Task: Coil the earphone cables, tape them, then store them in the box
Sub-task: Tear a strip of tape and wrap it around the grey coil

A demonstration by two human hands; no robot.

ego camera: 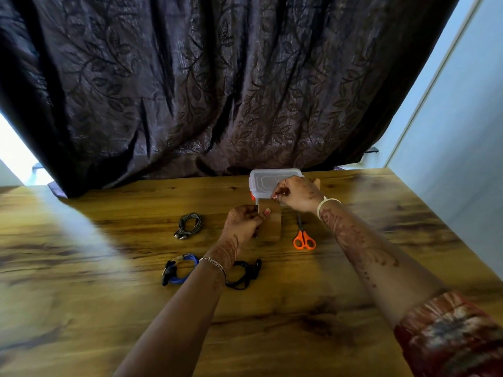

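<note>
My left hand (243, 221) grips a roll of brown tape (272, 227) held above the table. My right hand (295, 193) pinches the free end of the tape and holds it up from the roll, in front of the clear plastic box (262, 180) with its lid on. Three coiled earphones lie on the table: a grey one (189, 225) to the left, a blue one (179, 269) nearer me, and a black one (245, 272) partly hidden under my left wrist.
Orange-handled scissors (304, 238) lie to the right of the tape. The wooden table (272, 322) reaches a dark patterned curtain (217, 91) at the back and a pale wall (462, 131) on the right.
</note>
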